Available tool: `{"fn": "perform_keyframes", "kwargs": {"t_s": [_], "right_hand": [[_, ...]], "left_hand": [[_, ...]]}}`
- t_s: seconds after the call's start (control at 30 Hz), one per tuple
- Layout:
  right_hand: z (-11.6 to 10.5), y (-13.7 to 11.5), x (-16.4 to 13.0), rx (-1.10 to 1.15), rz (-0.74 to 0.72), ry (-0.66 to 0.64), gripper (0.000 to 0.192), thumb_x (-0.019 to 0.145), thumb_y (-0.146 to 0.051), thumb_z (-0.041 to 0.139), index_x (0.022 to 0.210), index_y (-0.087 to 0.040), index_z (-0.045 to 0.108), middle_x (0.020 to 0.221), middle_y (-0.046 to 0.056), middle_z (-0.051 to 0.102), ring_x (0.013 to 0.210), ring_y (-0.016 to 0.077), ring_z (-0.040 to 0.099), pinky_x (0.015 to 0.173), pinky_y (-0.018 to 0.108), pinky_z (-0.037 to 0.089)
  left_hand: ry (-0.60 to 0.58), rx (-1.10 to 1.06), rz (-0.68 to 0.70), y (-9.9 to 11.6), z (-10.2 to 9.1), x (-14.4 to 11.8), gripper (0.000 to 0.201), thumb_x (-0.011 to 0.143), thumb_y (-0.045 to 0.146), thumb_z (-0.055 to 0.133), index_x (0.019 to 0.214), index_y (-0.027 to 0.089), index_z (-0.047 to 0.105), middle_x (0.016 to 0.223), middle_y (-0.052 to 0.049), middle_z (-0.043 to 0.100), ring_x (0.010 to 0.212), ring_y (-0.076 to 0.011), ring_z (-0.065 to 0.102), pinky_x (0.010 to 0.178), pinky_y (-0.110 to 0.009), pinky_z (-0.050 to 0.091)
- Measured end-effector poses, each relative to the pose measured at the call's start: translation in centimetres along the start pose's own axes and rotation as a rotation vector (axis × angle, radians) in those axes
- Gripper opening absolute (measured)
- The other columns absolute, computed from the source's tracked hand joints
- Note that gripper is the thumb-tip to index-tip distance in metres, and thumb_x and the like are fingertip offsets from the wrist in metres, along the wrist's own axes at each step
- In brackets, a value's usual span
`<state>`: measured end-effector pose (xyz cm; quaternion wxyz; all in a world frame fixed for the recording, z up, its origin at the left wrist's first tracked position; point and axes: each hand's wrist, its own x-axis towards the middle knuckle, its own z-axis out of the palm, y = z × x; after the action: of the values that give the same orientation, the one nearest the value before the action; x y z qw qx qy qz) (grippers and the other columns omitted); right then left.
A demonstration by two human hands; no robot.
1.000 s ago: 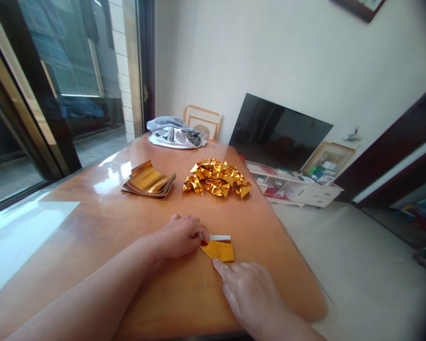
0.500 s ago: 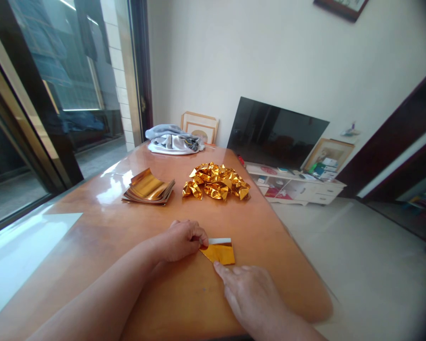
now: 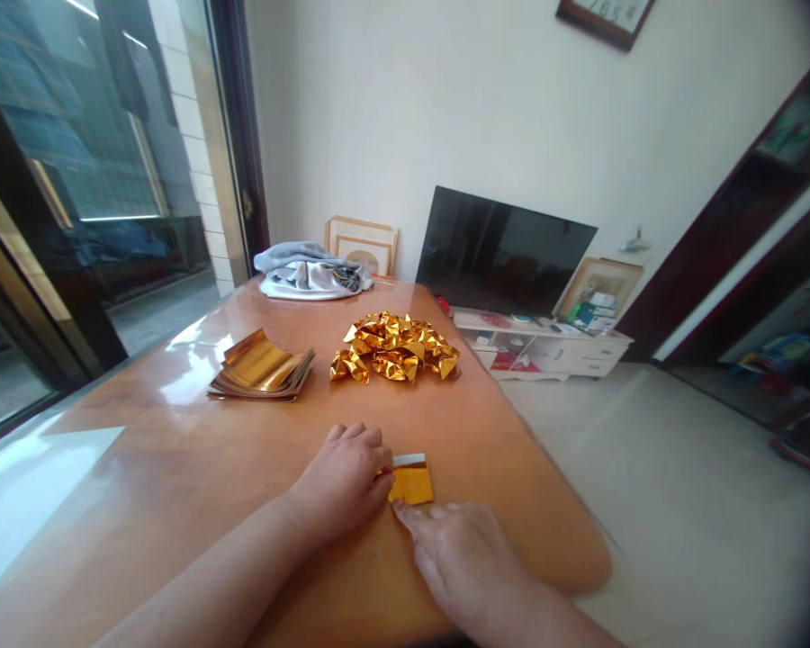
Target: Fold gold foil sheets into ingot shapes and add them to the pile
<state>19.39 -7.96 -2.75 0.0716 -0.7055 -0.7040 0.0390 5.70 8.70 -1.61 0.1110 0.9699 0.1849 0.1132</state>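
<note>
A small sheet of gold foil paper (image 3: 413, 486), folded and with a pale strip along its far edge, lies on the table near me. My left hand (image 3: 351, 472) is closed over its left end, fingers curled, hiding that part. From the near right, my right hand (image 3: 463, 544) presses a fingertip on the sheet's lower left corner, its other fingers bent. Beyond the hands sits a pile of folded gold foil pieces (image 3: 398, 346). To its left lies a stack of loose gold foil sheets (image 3: 263, 367), the top ones curling up.
The glossy wooden table (image 3: 243, 468) has a rounded right corner. Bundled grey-blue cloth (image 3: 310, 270) lies at its far end. A pale sheet (image 3: 33, 495) covers the left edge. Beyond stand a television (image 3: 503, 247) and a low white cabinet (image 3: 567, 351).
My left hand has turned and moved farther over the foil paper's left end, covering more of it. The right fingertip stays at its lower edge. The whole view has shifted slightly.
</note>
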Motion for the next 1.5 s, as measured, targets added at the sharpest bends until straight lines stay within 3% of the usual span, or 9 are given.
{"fn": "perform_keyframes", "kwargs": {"t_s": [0.17, 0.27, 0.37, 0.53, 0.73, 0.97, 1.37, 1.5], "right_hand": [[-1.1, 1.4, -0.2, 0.124, 0.026, 0.017, 0.032, 0.098, -0.023, 0.052, 0.125, -0.032, 0.067, 0.103, 0.001, 0.078, 0.089, 0.0195, 0.073, 0.078, 0.028, 0.049], [-1.8, 2.9, -0.2, 0.15, 0.101, 0.048, 0.023, 0.098, -0.025, 0.054, 0.114, -0.028, 0.07, 0.102, 0.002, 0.076, 0.092, 0.0194, 0.07, 0.081, 0.028, 0.047], [-2.3, 4.0, 0.1, 0.137, 0.111, 0.041, 0.013, 0.097, -0.028, 0.058, 0.099, -0.025, 0.07, 0.095, 0.002, 0.072, 0.086, 0.0182, 0.067, 0.076, 0.027, 0.044], [-2.2, 4.6, 0.5, 0.134, 0.07, 0.053, 0.007, 0.096, -0.027, 0.061, 0.093, -0.025, 0.067, 0.091, 0.0, 0.068, 0.08, 0.0157, 0.062, 0.071, 0.026, 0.04], [-1.8, 5.1, 0.6, 0.09, 0.018, 0.097, 0.012, 0.097, -0.032, 0.062, 0.105, -0.027, 0.069, 0.094, 0.002, 0.065, 0.087, 0.0181, 0.061, 0.078, 0.029, 0.043], [-1.8, 5.8, 0.8, -0.012, -0.126, 0.095, 0.02, 0.103, -0.034, 0.053, 0.108, -0.025, 0.07, 0.097, 0.005, 0.065, 0.092, 0.0204, 0.059, 0.085, 0.033, 0.044], [-2.2, 6.2, 0.2, 0.02, -0.131, 0.107, 0.02, 0.1, -0.031, 0.057, 0.115, -0.025, 0.07, 0.103, 0.006, 0.067, 0.097, 0.0219, 0.058, 0.091, 0.036, 0.047], [-2.1, 6.1, 0.6, 0.008, -0.156, 0.121, 0.021, 0.1, -0.026, 0.055, 0.116, -0.024, 0.069, 0.106, 0.007, 0.066, 0.098, 0.022, 0.058, 0.092, 0.036, 0.047]], "left_hand": [[-0.003, -0.022, -0.008, 0.2, 0.9, 0.2, 0.013, 0.091, 0.025, 0.055, 0.085, 0.022, 0.066, 0.092, -0.005, 0.064, 0.086, -0.0214, 0.058, 0.078, -0.035, 0.038], [-0.022, -0.059, -0.008, 0.1, 0.8, 0.1, 0.015, 0.092, 0.026, 0.053, 0.085, 0.022, 0.065, 0.091, -0.004, 0.063, 0.082, -0.0196, 0.058, 0.077, -0.034, 0.039], [-0.03, -0.078, -0.007, 0.4, 0.4, 0.0, 0.016, 0.089, 0.037, 0.062, 0.084, 0.022, 0.063, 0.091, -0.003, 0.062, 0.081, -0.0198, 0.058, 0.076, -0.033, 0.04], [-0.048, -0.07, -0.016, 0.6, 0.1, 0.0, 0.027, 0.078, 0.046, 0.074, 0.083, 0.022, 0.063, 0.091, -0.003, 0.062, 0.083, -0.0213, 0.057, 0.075, -0.033, 0.04], [-0.069, -0.05, 0.01, 0.4, 0.0, 0.2, 0.023, 0.084, 0.045, 0.069, 0.084, 0.022, 0.064, 0.091, -0.003, 0.062, 0.084, -0.021, 0.058, 0.081, -0.034, 0.041], [-0.119, -0.036, 0.016, 0.6, -0.6, 0.3, 0.027, 0.081, 0.047, 0.073, 0.087, 0.022, 0.065, 0.094, -0.004, 0.062, 0.085, -0.0219, 0.059, 0.08, -0.035, 0.041], [-0.086, 0.006, 0.074, 0.3, -0.5, 0.1, 0.036, 0.098, 0.052, 0.053, 0.091, 0.022, 0.072, 0.089, -0.006, 0.063, 0.082, -0.0207, 0.059, 0.079, -0.035, 0.041], [-0.085, -0.012, 0.082, 0.2, -0.6, 0.1, 0.034, 0.098, 0.05, 0.054, 0.092, 0.023, 0.072, 0.089, -0.005, 0.063, 0.081, -0.0203, 0.059, 0.079, -0.034, 0.041]]}}
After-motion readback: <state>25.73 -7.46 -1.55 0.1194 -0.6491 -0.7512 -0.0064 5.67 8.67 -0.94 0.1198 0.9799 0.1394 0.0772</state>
